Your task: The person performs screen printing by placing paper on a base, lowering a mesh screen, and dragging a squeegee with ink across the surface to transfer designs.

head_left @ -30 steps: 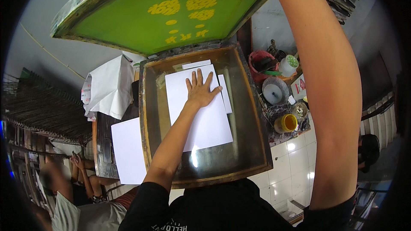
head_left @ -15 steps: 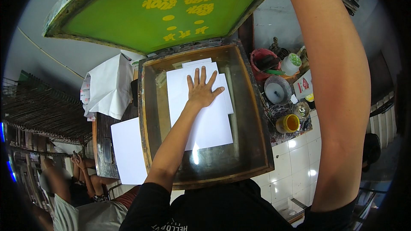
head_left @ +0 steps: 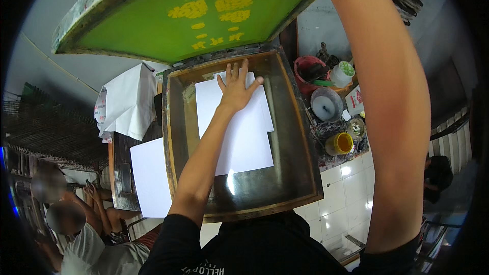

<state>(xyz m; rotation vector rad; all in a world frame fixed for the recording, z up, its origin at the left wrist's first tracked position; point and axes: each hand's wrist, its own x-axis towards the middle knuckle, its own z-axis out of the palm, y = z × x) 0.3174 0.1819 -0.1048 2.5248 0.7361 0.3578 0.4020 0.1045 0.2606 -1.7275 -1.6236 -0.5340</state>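
Note:
My left hand [head_left: 236, 93], fingers spread, lies on the upper part of a white sheet of paper [head_left: 239, 147]. Its fingertips reach past the top edge of the sheet. Another white sheet peeks out at the right side, under the first. Both rest on a glass-topped table with a worn wooden rim [head_left: 270, 208]. Tilted up behind it is a green printing screen [head_left: 147, 23] with yellow markings. My right forearm [head_left: 389, 97] rises along the right side toward the screen's near corner; the hand itself is beyond the top of the picture.
At right stand a red bucket [head_left: 301, 82], a grey bowl [head_left: 320, 114], a yellow tub [head_left: 333, 145] and a white container with a green top [head_left: 338, 76]. To the left are a white bag [head_left: 130, 99] and a paper stack [head_left: 148, 178]. People sit at lower left.
My left hand has slid up the paper toward its far edge. The raised screen appears slightly lower, and the whole view has shifted a little.

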